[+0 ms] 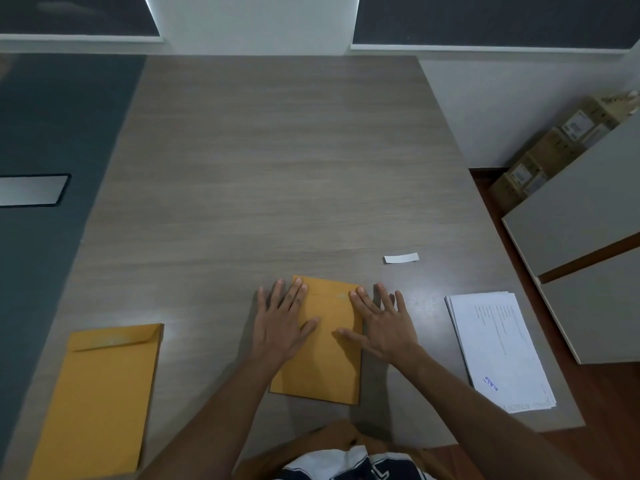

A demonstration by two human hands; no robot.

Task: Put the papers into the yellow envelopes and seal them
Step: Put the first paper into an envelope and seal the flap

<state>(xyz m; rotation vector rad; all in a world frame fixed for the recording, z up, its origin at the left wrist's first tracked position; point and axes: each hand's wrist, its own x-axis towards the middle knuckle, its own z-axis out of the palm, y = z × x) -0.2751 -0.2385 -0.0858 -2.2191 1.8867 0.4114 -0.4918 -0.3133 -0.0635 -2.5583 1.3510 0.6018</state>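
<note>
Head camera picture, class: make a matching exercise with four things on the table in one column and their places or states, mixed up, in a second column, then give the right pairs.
Things:
1. Middle envelope
2. Left envelope
3. Stack of papers
4. White strip

Places or states:
A. Lies alone, farther back and to the right of the hands
B. Pressed flat under the left hand and the right hand
C. Near the table's right edge, printed side up
D. Near the table's left edge, untouched, flap visible at its top

Pairs: 1-B, 2-D, 3-C, 4-A
</note>
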